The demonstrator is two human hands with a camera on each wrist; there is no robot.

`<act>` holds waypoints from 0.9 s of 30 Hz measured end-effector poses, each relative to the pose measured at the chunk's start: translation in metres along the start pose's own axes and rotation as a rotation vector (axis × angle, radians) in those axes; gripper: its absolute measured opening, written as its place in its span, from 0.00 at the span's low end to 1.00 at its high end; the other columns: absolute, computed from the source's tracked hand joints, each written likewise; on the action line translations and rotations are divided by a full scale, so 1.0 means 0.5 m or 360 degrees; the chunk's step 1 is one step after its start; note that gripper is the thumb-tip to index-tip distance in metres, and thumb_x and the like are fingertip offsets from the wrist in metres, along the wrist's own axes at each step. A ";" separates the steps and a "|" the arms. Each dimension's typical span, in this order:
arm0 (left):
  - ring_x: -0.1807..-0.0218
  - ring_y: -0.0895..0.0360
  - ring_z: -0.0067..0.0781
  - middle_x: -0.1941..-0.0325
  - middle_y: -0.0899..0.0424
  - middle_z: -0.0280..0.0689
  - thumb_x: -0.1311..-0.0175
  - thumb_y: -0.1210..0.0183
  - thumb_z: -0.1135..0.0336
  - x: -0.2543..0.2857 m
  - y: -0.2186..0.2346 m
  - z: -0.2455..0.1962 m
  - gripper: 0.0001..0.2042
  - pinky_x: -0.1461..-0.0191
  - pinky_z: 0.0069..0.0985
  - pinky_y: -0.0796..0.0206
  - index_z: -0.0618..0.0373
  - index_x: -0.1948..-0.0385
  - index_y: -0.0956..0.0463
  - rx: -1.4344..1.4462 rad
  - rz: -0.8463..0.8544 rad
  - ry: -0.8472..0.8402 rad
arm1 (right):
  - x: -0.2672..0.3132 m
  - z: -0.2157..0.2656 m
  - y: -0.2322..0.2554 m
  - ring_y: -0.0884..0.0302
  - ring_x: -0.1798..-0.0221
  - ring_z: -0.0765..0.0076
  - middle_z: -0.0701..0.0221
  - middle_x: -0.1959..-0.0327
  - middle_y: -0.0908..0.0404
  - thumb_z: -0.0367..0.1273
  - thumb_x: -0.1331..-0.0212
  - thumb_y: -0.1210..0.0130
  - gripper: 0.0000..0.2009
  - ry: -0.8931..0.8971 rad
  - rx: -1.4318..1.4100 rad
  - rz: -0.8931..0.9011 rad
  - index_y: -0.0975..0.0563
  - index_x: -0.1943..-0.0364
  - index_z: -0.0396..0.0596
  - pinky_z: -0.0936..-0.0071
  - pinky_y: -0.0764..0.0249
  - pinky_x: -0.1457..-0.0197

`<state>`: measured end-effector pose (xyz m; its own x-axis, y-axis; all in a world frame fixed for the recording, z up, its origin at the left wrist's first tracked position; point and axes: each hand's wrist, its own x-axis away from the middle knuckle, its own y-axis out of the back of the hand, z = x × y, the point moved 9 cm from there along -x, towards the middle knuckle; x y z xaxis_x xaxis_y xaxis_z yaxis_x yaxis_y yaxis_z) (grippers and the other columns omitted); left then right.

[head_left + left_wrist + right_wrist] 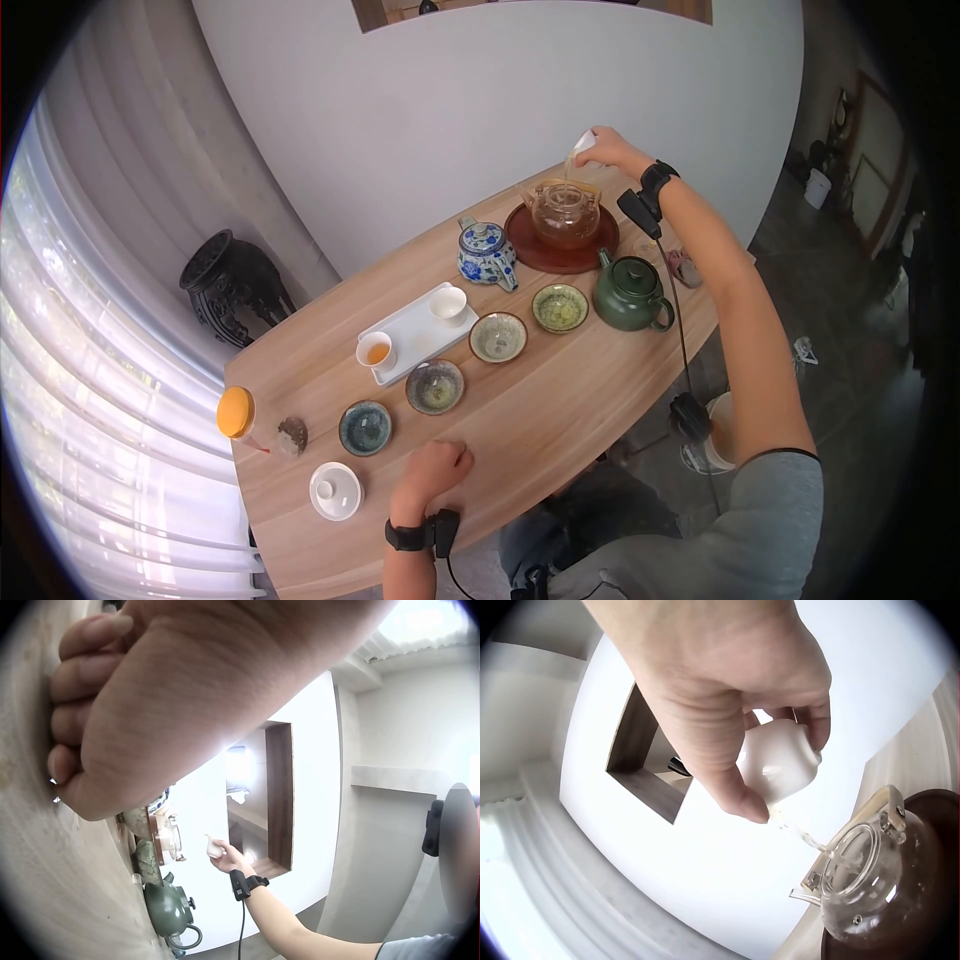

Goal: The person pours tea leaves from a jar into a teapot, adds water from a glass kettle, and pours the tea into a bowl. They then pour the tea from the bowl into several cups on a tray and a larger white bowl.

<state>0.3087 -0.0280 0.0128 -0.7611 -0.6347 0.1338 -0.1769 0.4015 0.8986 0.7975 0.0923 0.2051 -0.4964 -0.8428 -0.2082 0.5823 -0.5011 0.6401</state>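
Left hand [150,720] curled, empty; right hand [727,697] grips rounded white ceramic vessel [780,761], pouring into round clear-glass teapot [877,904] below. Next, I'd need steady tilt.

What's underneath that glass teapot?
The glass teapot stands on a round, reddish-brown tray, which sits on the wooden table. The tray's middle is hidden by the pot.

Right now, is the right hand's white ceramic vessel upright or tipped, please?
Tipped: the vessel pours a stream into the clear glass teapot.
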 end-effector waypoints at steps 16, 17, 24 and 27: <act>0.69 0.23 0.54 0.75 0.21 0.51 0.44 0.51 0.61 0.000 0.000 0.002 0.13 0.64 0.45 0.31 0.60 0.78 0.22 0.0014 -0.0019 -0.0014 | -0.052 0.029 -0.001 0.24 0.51 0.50 0.50 0.53 0.24 0.37 0.76 0.31 0.39 0.0265 0.0680 -0.0066 0.28 0.51 0.33 0.66 0.26 0.49; 0.69 0.23 0.54 0.75 0.21 0.51 0.44 0.51 0.61 0.000 0.000 0.003 0.13 0.64 0.45 0.31 0.60 0.78 0.22 0.0014 -0.0020 -0.0013 | -0.048 0.023 -0.012 0.24 0.51 0.50 0.50 0.53 0.24 0.37 0.76 0.31 0.39 0.0266 0.0679 -0.0065 0.28 0.51 0.33 0.66 0.26 0.49; 0.71 0.24 0.52 0.77 0.22 0.48 0.42 0.50 0.61 0.002 0.004 -0.001 0.12 0.67 0.42 0.33 0.59 0.79 0.24 -0.0008 -0.0065 -0.0058 | 0.001 0.012 -0.105 0.25 0.52 0.48 0.54 0.56 0.23 0.35 0.69 0.32 0.31 0.0375 0.1085 -0.0003 0.28 0.55 0.38 0.61 0.27 0.50; 0.70 0.24 0.52 0.76 0.22 0.49 0.43 0.50 0.61 0.001 0.002 0.001 0.12 0.67 0.42 0.33 0.59 0.79 0.24 -0.0004 -0.0067 -0.0061 | 0.042 0.042 -0.137 0.27 0.52 0.52 0.58 0.60 0.24 0.32 0.61 0.36 0.22 0.0664 0.1409 -0.0139 0.27 0.58 0.41 0.61 0.29 0.49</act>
<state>0.3076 -0.0275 0.0136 -0.7765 -0.6250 0.0797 -0.2076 0.3733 0.9042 0.7339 0.1131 0.1725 -0.1483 -0.8969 -0.4166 -0.2229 -0.3801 0.8977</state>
